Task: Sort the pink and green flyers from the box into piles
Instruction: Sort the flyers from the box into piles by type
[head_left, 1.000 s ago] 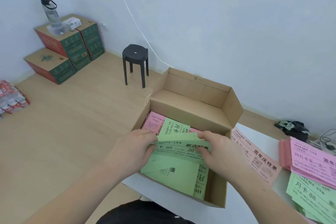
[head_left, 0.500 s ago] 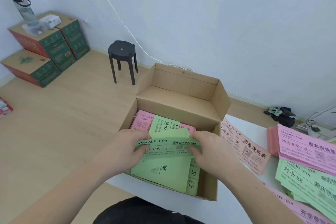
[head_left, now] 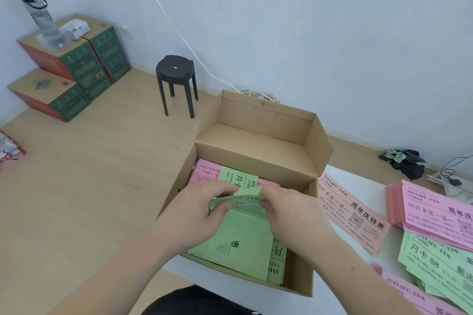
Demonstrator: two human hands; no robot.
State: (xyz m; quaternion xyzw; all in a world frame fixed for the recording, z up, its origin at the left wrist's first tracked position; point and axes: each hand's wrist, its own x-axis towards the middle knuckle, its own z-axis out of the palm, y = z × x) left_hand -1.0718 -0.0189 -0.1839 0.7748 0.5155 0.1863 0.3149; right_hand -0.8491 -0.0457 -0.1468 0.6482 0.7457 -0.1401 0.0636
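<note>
An open cardboard box [head_left: 299, 258] stands on the white table's left edge, holding green flyers [head_left: 238, 245] over pink flyers [head_left: 204, 169]. Both hands are inside the box. My left hand [head_left: 197, 215] and my right hand [head_left: 286, 212] pinch the two ends of one green flyer [head_left: 245, 202], bowed upward between them. On the table to the right lie a single pink flyer [head_left: 353, 215], a pink pile [head_left: 435, 212] and a green pile [head_left: 435, 261].
The white table [head_left: 363, 286] carries the box and piles. A black stool [head_left: 176, 77] stands on the wooden floor beyond the box. Stacked green and red cartons [head_left: 74, 66] with a bottle on top sit at the far left. A white cable runs down the wall.
My hands have drawn closer together on the green flyer, which now bows up between them. The camera view shifted slightly.
</note>
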